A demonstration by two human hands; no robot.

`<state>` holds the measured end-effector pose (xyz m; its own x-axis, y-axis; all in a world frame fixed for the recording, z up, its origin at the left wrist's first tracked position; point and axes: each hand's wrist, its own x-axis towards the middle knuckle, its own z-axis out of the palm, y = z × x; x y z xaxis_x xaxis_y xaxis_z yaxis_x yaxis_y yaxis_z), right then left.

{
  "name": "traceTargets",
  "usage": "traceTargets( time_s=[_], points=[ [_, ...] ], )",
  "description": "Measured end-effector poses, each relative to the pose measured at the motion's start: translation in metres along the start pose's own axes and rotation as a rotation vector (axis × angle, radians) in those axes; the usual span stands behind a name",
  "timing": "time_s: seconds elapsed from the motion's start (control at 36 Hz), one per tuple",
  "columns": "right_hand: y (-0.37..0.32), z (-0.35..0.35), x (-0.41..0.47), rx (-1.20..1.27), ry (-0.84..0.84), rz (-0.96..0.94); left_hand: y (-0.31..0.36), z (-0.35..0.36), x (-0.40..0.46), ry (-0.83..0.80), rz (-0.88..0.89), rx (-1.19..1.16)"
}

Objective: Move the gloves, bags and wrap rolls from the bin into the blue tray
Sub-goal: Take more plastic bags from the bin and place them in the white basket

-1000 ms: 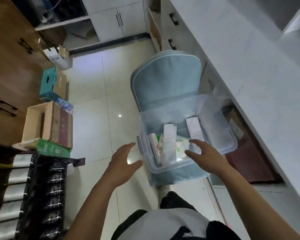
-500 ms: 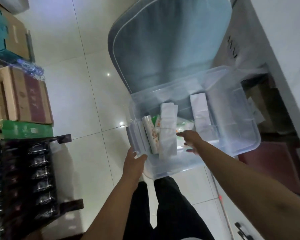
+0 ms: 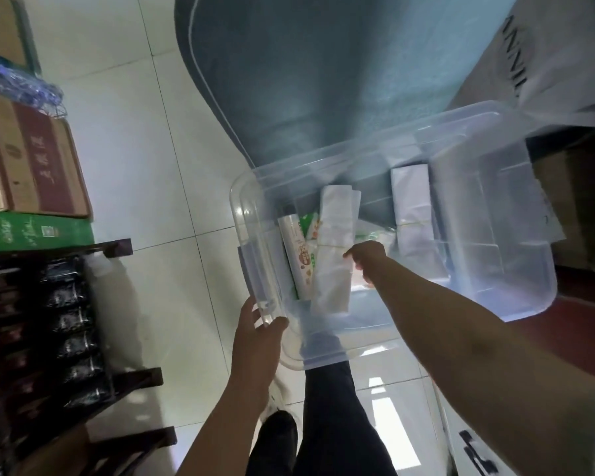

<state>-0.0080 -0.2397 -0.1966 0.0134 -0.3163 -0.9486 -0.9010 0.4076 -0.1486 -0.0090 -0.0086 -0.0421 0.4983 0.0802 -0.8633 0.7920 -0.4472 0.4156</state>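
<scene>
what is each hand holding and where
Left hand grips the bin at its near-left rim corner. Right hand is inside among the packs; its grip cannot be told.

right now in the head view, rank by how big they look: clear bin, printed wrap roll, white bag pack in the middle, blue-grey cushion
1. blue-grey cushion
2. clear bin
3. white bag pack
4. printed wrap roll

The cushion runs out of frame, so its full size is unsure.

bin (image 3: 516, 304): clear, bluish tint. chair cushion (image 3: 306, 80): teal, pale piping. wrap roll (image 3: 298, 259): white with orange/brown print. bag packs (image 3: 334, 255): plain white. carton (image 3: 31, 159): brown, dark red panel. box (image 3: 35, 231) under it: green. floor tiles (image 3: 134, 149): glossy white. trousers (image 3: 337, 424): black.
</scene>
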Motion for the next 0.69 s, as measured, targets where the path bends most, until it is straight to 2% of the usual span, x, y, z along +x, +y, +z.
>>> traceTargets(
  time_s=[0.11,0.31,0.42,0.47,0.58,0.64,0.69],
  points=[
    [0.003,0.000,0.005,0.087,-0.129,0.063,0.002,0.004,0.000,0.019,0.019,0.021],
    [0.012,0.003,-0.005,0.281,-0.285,-0.017,0.003,0.003,-0.003,0.004,0.034,0.059],
    [0.017,0.007,-0.015,0.354,-0.305,-0.082,0.004,0.000,-0.005,-0.021,0.035,0.044],
    [0.019,0.005,-0.022,0.395,-0.303,-0.102,0.007,-0.002,-0.008,0.032,0.055,0.062],
    [0.023,-0.010,-0.047,0.427,-0.330,-0.143,0.023,-0.006,-0.023,0.210,0.262,0.196],
    [0.027,-0.022,-0.065,0.444,-0.349,-0.182,0.035,-0.008,-0.032,0.204,0.381,0.208],
    [0.031,-0.038,-0.086,0.475,-0.376,-0.235,0.050,-0.008,-0.043,0.117,0.448,0.201]
  ],
)
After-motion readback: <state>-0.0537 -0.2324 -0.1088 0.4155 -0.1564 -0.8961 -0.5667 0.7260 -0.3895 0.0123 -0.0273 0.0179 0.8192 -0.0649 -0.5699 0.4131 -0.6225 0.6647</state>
